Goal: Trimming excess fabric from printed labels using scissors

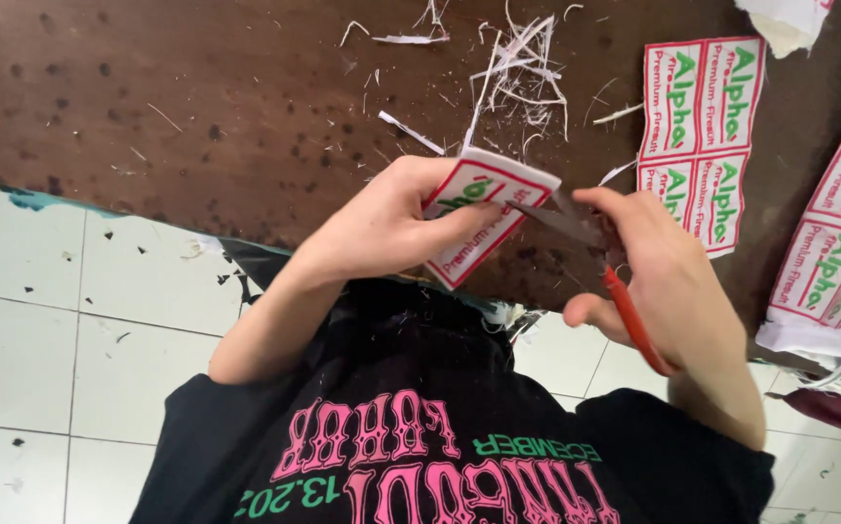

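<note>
The left hand (391, 218) pinches a small red-bordered white paper label (484, 213) over the dark brown wooden table (197, 107), while the right hand (653, 272), at 3 o'clock, grips red-handled scissors (595, 252), blades meeting the label's edge. Clean cutting probably requires following the red border steadily. Paper trimmings (517, 68) lie at 12 o'clock.

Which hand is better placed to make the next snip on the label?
Right hand: it holds the red-handled scissors, blades at the edge of the label. Left hand only grips the label.
</note>
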